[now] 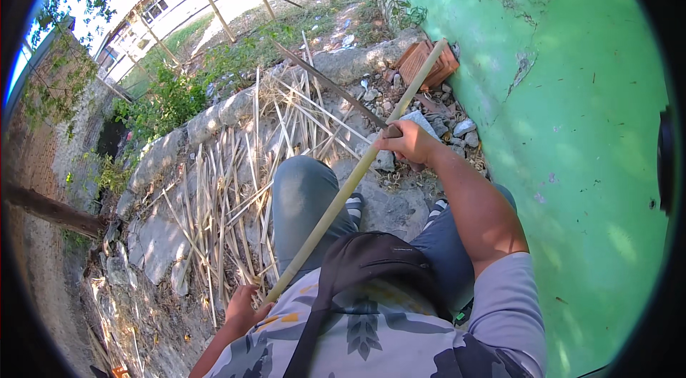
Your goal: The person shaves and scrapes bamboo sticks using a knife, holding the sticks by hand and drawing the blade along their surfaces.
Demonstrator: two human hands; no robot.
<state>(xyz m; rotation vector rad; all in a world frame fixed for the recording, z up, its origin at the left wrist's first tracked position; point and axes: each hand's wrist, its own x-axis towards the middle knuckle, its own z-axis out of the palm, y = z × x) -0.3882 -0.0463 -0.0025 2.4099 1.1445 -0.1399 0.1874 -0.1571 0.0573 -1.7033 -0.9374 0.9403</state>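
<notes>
A long, pale green bamboo pole (325, 224) lies slantwise across my body, from my left hip up to the green wall. My right hand (413, 143) is closed round the short wooden handle of a machete (332, 86). Its long dark blade points away to the upper left, and its handle end crosses over the pole. My left hand (244, 312) is at the pole's near end, fingers curled about it, with part of the grip hidden by my shirt. Left of my knees, many thin split bamboo strips (221, 206) lie in a loose heap on the stony ground.
The green wall (572, 163) rises close on my right. Stacked clay roof tiles (429, 63) and rubble (450, 121) lie at its foot. A low stone edge (221, 113) runs beyond the strips, with plants (168, 96) behind. A black bag (379, 264) rests against my front.
</notes>
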